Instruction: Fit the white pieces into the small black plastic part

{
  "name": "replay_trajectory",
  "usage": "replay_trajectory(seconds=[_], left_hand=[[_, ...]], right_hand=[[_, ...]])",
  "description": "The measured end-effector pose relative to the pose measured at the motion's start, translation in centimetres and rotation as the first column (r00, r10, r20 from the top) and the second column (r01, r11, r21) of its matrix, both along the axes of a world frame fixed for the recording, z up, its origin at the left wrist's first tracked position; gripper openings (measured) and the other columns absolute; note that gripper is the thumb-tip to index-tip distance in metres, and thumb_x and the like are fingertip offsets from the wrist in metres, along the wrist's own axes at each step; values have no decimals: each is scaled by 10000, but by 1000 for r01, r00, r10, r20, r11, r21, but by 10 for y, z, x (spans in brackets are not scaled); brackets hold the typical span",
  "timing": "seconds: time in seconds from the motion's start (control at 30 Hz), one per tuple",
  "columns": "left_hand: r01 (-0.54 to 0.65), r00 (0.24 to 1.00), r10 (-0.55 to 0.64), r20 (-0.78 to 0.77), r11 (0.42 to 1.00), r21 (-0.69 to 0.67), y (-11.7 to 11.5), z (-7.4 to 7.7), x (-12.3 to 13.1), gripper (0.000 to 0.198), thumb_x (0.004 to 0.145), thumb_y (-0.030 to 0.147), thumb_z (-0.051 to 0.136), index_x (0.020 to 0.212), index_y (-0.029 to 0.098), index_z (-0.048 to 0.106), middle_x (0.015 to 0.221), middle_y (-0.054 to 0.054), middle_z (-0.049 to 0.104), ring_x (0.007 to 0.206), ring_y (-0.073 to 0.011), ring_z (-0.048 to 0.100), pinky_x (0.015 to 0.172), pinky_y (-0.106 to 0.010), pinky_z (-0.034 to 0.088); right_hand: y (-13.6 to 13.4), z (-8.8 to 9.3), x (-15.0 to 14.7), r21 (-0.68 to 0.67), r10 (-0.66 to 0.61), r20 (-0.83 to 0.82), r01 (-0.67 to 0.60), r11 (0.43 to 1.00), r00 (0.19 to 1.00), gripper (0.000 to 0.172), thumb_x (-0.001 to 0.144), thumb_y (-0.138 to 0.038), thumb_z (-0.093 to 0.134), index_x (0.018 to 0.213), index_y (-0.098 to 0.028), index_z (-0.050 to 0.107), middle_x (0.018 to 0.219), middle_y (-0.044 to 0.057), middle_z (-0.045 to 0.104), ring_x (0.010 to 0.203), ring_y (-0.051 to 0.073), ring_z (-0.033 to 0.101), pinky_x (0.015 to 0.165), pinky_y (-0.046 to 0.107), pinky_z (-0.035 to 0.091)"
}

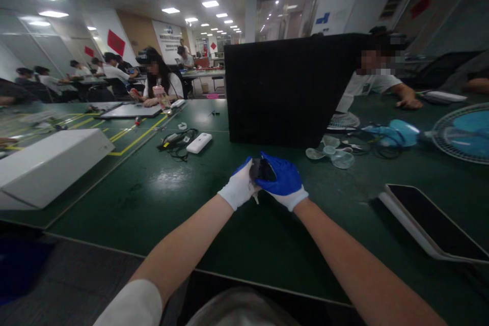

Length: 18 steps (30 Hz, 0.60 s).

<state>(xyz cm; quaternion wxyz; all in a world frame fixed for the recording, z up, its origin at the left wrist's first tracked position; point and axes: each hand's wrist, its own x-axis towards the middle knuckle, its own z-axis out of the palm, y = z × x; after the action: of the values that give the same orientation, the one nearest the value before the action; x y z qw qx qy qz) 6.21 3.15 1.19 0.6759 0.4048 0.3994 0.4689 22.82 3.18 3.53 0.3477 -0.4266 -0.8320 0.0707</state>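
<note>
Both hands wear white gloves with blue coating and meet above the green table near its middle. My left hand (240,183) is closed around one side of a small black part (263,169). On the other side of it, my right hand (284,177) is wrapped with blue-coated fingers over the part. A thin pale tip (256,198) sticks out below, between the hands; whether it belongs to the black part I cannot tell. The part's exact kind does not show, since the gloves cover much of it.
A large black panel (282,91) stands just beyond my hands. Clear fan blades (332,151) and a blue fan (464,130) lie to the right, a tablet-like device (435,221) nearer. Leftward are a white power bank (199,143), cables (178,141) and a white box (57,163). Co-workers sit opposite.
</note>
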Motion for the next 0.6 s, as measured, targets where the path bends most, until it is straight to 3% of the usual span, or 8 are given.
replay_trajectory(seconds=[0.07, 0.13, 0.23, 0.33, 0.43, 0.5, 0.53, 0.6], left_hand=[[-63, 989, 73, -127, 995, 80, -3, -1, -11, 621, 941, 665, 448, 1334, 206, 585, 1334, -157, 667, 1165, -291, 684, 1012, -504, 561], [-61, 900, 206, -384, 932, 356, -7, 0, -28, 439, 941, 522, 557, 1213, 197, 674, 1272, -135, 704, 1164, -263, 682, 1057, -452, 534], [140, 740, 363, -566, 740, 658, -15, 4, -55, 297, 920, 338, 612, 1168, 218, 725, 1236, -82, 733, 1154, -226, 685, 1076, -395, 513], [301, 600, 433, -672, 657, 692, -21, 8, -72, 261, 902, 275, 621, 1124, 251, 758, 1122, -39, 779, 1036, -207, 727, 983, -350, 558], [334, 471, 483, -738, 677, 656, -19, 7, -80, 236, 897, 235, 617, 1059, 265, 785, 1054, -27, 796, 981, -202, 737, 958, -334, 561], [278, 414, 506, -756, 721, 635, -11, 4, -85, 249, 904, 225, 606, 1075, 257, 784, 1071, -37, 794, 993, -207, 736, 962, -332, 558], [231, 389, 518, -762, 746, 625, -6, 0, -88, 254, 908, 226, 602, 1085, 245, 782, 1083, -48, 792, 1004, -213, 734, 961, -335, 557], [148, 346, 518, -782, 793, 591, 5, -9, -95, 254, 920, 240, 593, 1091, 217, 780, 1103, -74, 786, 1031, -229, 731, 963, -342, 555]], right_hand=[[4, -1, 5, -29, 16, -48, -17, 999, 999, 726, 815, -512, 725, 1453, -228, 527, 1342, 114, 675, 1240, 336, 629, 1071, 542, 471], [4, 0, 7, -83, 17, -78, -23, 996, 997, 681, 824, -507, 723, 1425, -239, 549, 1337, 98, 680, 1248, 326, 625, 1079, 551, 466], [-3, 4, 4, -168, 47, -57, -56, 984, 997, 660, 833, -516, 718, 1417, -255, 557, 1344, 88, 675, 1268, 319, 612, 1097, 561, 449], [-12, 7, -4, -185, 115, -37, -120, 975, 993, 736, 804, -547, 741, 1450, -262, 532, 1345, 98, 671, 1255, 322, 618, 1093, 560, 446], [-10, 7, -1, -185, 134, -73, -146, 972, 988, 782, 818, -541, 724, 1507, -270, 472, 1385, 94, 647, 1266, 310, 608, 1091, 542, 444], [0, 6, 9, -277, 77, -85, -98, 956, 993, 625, 904, -540, 609, 1465, -277, 531, 1360, 73, 667, 1216, 277, 641, 1058, 496, 474], [7, 5, 17, -360, 24, -61, -45, 932, 998, 505, 956, -542, 511, 1370, -278, 626, 1279, 59, 711, 1136, 256, 680, 1018, 463, 502], [21, 5, 30, -571, -44, 95, 90, 816, 995, 516, 986, -588, 386, 1118, -263, 765, 1053, 43, 778, 954, 233, 730, 928, 409, 541]])
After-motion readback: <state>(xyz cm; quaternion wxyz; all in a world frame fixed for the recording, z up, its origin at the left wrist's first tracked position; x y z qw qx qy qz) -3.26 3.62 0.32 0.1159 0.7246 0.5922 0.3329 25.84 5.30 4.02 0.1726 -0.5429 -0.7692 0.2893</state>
